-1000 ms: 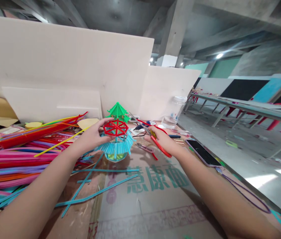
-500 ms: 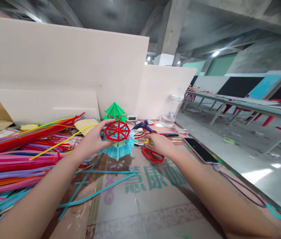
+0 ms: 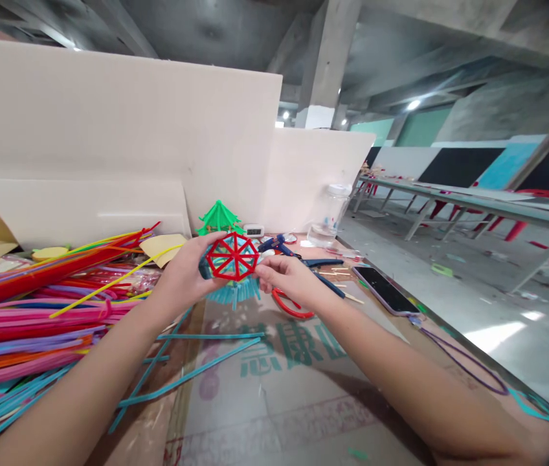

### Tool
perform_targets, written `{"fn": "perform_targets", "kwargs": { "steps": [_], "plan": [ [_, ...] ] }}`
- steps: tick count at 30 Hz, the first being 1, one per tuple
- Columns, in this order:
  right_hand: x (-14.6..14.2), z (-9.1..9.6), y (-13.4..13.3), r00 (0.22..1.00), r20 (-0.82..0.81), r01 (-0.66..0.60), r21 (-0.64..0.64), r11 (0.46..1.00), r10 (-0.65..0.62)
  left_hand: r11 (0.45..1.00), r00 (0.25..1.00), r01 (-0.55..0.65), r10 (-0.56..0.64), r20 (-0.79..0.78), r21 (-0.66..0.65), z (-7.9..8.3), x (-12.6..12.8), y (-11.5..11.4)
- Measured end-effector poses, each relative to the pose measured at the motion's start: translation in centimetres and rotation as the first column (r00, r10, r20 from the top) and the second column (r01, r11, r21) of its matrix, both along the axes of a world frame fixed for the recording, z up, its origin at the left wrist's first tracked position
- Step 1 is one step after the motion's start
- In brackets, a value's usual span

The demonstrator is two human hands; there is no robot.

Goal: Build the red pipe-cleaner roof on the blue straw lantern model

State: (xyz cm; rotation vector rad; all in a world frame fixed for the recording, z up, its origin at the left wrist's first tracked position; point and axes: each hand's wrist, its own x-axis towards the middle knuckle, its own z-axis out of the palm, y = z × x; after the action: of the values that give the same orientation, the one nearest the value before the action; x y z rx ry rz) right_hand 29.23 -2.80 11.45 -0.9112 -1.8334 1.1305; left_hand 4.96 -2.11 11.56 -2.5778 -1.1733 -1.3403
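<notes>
The left hand holds the straw model raised just above the bench, in front of the person at centre view. The model consists of a red hexagonal frame with spokes, tilted toward the camera, and a light-blue fringe of cut straws hanging below it. The left fingers are curled around the model's left side, thumb at the lower edge and the others over the top edge, closed firmly on it. The right hand meets the model at its right corner; its fingers are drawn together in a pinch where frame and fringe join. Whether they grip the frame or the fringe cannot be determined. Red-handled scissors lie on the bench directly under the right hand, not touched. A green straw pavilion stands upright behind the model, against the white foam boards. A blue glue gun lies just right of the pavilion, and a clear plastic jar stands further back. A phone lies face up near the right bench edge. A pile of coloured straws covers the left side, and loose blue straws lie across a printed cardboard sheet.
</notes>
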Motion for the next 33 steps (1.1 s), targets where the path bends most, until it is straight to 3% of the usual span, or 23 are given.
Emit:
{"fn": "perform_targets", "kwargs": {
  "steps": [8, 16, 22, 29, 33],
  "plan": [
    [-0.4, -0.3, -0.1, 0.992, -0.12, -0.052, -0.036, 0.998, 0.048, 0.998, 1.0, -0.013, 0.012, -0.008, -0.059, 0.3, 0.4, -0.2],
    [2.5, 2.7, 0.6, 0.892, -0.437, 0.157, 0.058, 0.986, -0.116, 0.932, 0.991, 0.033, 0.017, 0.134, -0.362, -0.1, -0.4, 0.4],
    [5.1, 3.6, 1.9, 0.895, -0.32, 0.371, 0.148, 0.917, -0.311, 0.878, 0.983, 0.034, 0.056, 0.172, -0.477, -0.4, -0.5, 0.6],
    [3.9, 3.1, 1.6, 0.937, -0.162, 0.334, 0.151, 0.931, -0.31, 0.868, 0.998, 0.017, 0.012, 0.056, -0.496, -0.7, -1.8, 1.3],
    [3.6, 2.9, 1.3, 0.955, -0.069, 0.296, 0.191, 0.936, -0.288, 0.821, 0.998, 0.005, -0.039, -0.047, -0.57, 0.0, -3.0, 1.2]
  ]
}}
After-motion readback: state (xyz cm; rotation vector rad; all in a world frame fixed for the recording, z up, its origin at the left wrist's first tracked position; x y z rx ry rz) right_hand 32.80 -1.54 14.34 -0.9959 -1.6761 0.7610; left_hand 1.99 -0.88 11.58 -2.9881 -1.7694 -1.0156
